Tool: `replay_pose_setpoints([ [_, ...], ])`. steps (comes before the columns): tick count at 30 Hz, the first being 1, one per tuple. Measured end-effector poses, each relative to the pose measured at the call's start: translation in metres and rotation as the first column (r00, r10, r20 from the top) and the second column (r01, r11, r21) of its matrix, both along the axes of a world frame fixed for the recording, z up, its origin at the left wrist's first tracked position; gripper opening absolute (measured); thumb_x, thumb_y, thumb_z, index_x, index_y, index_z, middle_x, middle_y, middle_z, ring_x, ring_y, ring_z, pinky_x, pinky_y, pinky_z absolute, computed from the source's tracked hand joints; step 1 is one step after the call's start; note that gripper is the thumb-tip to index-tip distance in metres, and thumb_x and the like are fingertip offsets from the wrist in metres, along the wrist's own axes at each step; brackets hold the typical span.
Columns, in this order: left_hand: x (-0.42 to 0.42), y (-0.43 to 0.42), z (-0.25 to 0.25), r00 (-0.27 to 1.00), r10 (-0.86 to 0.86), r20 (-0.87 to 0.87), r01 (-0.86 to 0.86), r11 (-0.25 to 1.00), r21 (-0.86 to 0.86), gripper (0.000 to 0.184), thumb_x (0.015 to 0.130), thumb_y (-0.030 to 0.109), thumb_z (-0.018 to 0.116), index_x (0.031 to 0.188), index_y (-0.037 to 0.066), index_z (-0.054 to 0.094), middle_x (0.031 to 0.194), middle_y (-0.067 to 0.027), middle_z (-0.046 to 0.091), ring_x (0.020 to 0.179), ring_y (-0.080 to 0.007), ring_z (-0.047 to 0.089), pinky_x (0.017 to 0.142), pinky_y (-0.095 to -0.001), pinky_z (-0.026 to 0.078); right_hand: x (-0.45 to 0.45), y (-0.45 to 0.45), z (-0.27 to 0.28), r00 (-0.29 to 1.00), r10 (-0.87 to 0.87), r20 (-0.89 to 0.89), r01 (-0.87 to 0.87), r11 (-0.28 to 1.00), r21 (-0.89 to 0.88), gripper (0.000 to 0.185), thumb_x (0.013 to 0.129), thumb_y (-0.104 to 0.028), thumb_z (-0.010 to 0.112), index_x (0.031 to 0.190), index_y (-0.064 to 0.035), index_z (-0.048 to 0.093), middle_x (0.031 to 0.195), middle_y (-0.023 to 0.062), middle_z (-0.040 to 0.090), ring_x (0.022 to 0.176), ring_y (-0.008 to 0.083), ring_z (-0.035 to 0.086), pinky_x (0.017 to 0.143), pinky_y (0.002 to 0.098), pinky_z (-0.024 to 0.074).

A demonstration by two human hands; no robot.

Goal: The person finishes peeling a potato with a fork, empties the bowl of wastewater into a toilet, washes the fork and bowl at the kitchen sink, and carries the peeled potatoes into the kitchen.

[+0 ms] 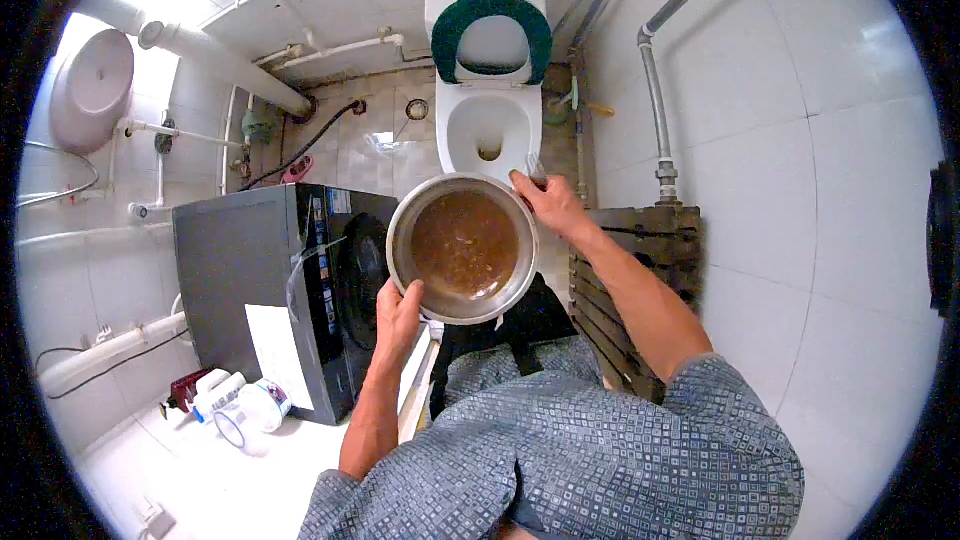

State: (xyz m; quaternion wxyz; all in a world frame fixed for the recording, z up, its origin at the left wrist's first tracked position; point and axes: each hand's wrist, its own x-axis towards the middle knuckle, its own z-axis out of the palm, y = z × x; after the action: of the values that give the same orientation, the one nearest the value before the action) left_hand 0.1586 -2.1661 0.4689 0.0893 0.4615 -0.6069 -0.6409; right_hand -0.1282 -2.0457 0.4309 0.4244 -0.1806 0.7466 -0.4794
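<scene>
A round metal pot (396,240) of murky brown liquid (465,240), with bits floating in it, is held in front of my body. My left hand (399,310) grips its lower left rim, thumb over the edge. At the upper right side, my right hand (552,205) closes on the pot; a short pale metal piece (537,169) sticks out by its fingers, and I cannot tell if it is a handle or a utensil. Just beyond the pot is a white toilet bowl (456,120), its seat with a green cover (492,6) raised.
A dark grey front-loading washing machine (235,280) stands on the left. Bottles and a clear jug (262,406) are on the white surface beside it. A dark slatted wooden piece (640,240) is at the right wall, below a metal pipe (655,100). A floor drain (417,109) lies left of the toilet.
</scene>
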Motion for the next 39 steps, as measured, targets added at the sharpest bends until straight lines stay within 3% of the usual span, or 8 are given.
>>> replay_pose_setpoints([
  [11, 0.001, -0.003, -0.018, 0.998, 0.044, -0.049, -0.045, 0.999, -0.007, 0.025, 0.092, 0.011, 0.054, 0.106, -0.007, 0.062, 0.096, -0.0093, 0.069, 0.083, -0.0149, 0.063, 0.076, -0.0307, 0.051, 0.035, 0.036, 0.016, 0.983, -0.045, 0.177, 0.071, 0.986, -0.147, 0.022, 0.086, -0.022, 0.073, 0.095, -0.0031, 0.067, 0.076, -0.0039, 0.059, 0.070, 0.0077, 0.053, 0.065, 0.0248, 0.0433],
  [17, -0.005, -0.007, -0.004, 0.999, 0.039, 0.017, -0.040, 0.998, 0.045, 0.025, 0.092, 0.009, 0.054, 0.108, -0.007, 0.062, 0.097, -0.0098, 0.069, 0.083, -0.0147, 0.064, 0.076, -0.0306, 0.051, 0.007, 0.012, -0.016, 0.990, 0.073, -0.123, -0.057, 0.990, 0.130, 0.051, 0.078, -0.047, 0.076, 0.093, 0.0008, 0.069, 0.083, 0.0131, 0.070, 0.076, 0.0199, 0.065, 0.072, 0.0356, 0.0521],
  [27, 0.002, -0.006, -0.016, 0.995, 0.082, -0.050, -0.078, 0.994, 0.081, 0.025, 0.094, 0.010, 0.054, 0.110, -0.007, 0.061, 0.100, -0.0099, 0.068, 0.087, -0.0147, 0.062, 0.079, -0.0301, 0.050, 0.008, -0.018, -0.009, 0.980, -0.185, 0.073, 0.188, 0.982, -0.030, 0.050, 0.091, -0.048, 0.062, 0.092, 0.0011, 0.072, 0.081, 0.0088, 0.071, 0.074, 0.0189, 0.064, 0.071, 0.0336, 0.0510],
  [31, 0.000, -0.005, -0.025, 0.989, 0.138, -0.060, -0.139, 0.990, -0.018, 0.024, 0.094, 0.011, 0.054, 0.110, -0.006, 0.061, 0.099, -0.0094, 0.068, 0.085, -0.0145, 0.061, 0.077, -0.0299, 0.050, 0.040, 0.016, -0.035, 0.982, -0.118, -0.145, 0.114, 0.993, -0.038, 0.048, 0.094, -0.045, 0.059, 0.099, 0.0008, 0.071, 0.083, 0.0082, 0.071, 0.077, 0.0191, 0.064, 0.072, 0.0330, 0.0504],
  [33, -0.004, -0.006, -0.024, 0.984, 0.166, -0.058, -0.167, 0.986, -0.001, 0.024, 0.094, 0.011, 0.054, 0.110, -0.006, 0.061, 0.099, -0.0092, 0.068, 0.085, -0.0148, 0.061, 0.077, -0.0301, 0.050, 0.070, 0.028, -0.039, 0.874, -0.378, 0.304, 0.412, 0.909, -0.055, 0.044, 0.096, -0.040, 0.057, 0.106, 0.0011, 0.068, 0.091, 0.0071, 0.071, 0.080, 0.0193, 0.064, 0.072, 0.0327, 0.0498],
  [34, -0.006, -0.006, -0.024, 0.981, 0.184, -0.057, -0.183, 0.983, 0.014, 0.023, 0.094, 0.012, 0.055, 0.109, -0.005, 0.061, 0.099, -0.0090, 0.068, 0.086, -0.0152, 0.061, 0.077, -0.0303, 0.049, 0.083, 0.035, -0.040, 0.876, -0.376, 0.302, 0.409, 0.911, -0.054, 0.044, 0.096, -0.040, 0.057, 0.106, 0.0011, 0.068, 0.091, 0.0071, 0.071, 0.080, 0.0193, 0.064, 0.072, 0.0327, 0.0498],
  [36, -0.010, -0.006, -0.028, 0.973, 0.214, -0.082, -0.212, 0.977, 0.032, 0.024, 0.094, 0.012, 0.055, 0.110, -0.005, 0.061, 0.098, -0.0085, 0.067, 0.085, -0.0148, 0.061, 0.076, -0.0302, 0.049, 0.104, 0.046, -0.042, 0.930, -0.027, -0.368, 0.027, 1.000, -0.007, 0.040, 0.098, -0.035, 0.055, 0.111, 0.0019, 0.065, 0.100, 0.0072, 0.070, 0.084, 0.0182, 0.063, 0.075, 0.0314, 0.0491],
  [39, -0.013, -0.006, -0.049, 0.965, 0.239, -0.108, -0.241, 0.971, -0.001, 0.023, 0.095, 0.012, 0.054, 0.110, -0.005, 0.060, 0.095, -0.0073, 0.067, 0.082, -0.0133, 0.061, 0.072, -0.0297, 0.050, 0.128, 0.036, -0.018, 0.968, -0.037, -0.250, 0.050, 0.998, 0.045, 0.037, 0.097, -0.032, 0.058, 0.111, 0.0023, 0.064, 0.103, 0.0080, 0.069, 0.086, 0.0173, 0.063, 0.078, 0.0314, 0.0488],
])
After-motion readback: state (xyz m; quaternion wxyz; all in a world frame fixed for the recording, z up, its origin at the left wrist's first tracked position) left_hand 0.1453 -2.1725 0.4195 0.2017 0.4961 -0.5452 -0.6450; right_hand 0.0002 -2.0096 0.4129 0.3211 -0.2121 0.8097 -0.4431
